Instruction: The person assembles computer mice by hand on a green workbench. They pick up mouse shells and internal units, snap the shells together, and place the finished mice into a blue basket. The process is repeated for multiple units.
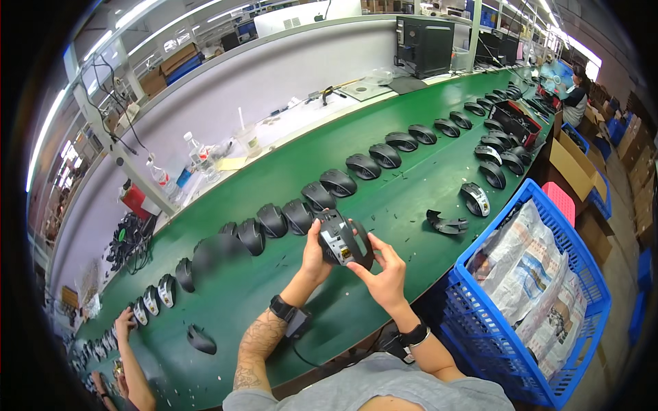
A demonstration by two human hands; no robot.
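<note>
Over the green workbench, both my hands are closed round a black computer mouse (330, 220). Its side facing me is uncovered and shows a pale inner part with a gold-coloured spot. My left hand (314, 255) grips the mouse from the left. My right hand (385, 272) has its thumb at the uncovered side and its fingers against a dark curved part (364, 245) at the mouse's right; whether that part is joined on I cannot tell. Just beyond, a row of black mice (299, 216) crosses the bench. A loose dark curved shell (446, 222) lies to the right.
An uncovered mouse (474, 199) lies near the shell, and small dark scraps dot the green bench (288, 342). A blue crate (493, 342) with wrapped bundles stands at my right. Another person's hand (124, 323) reaches for mice at far left. Bottles (200, 155) stand on the back ledge.
</note>
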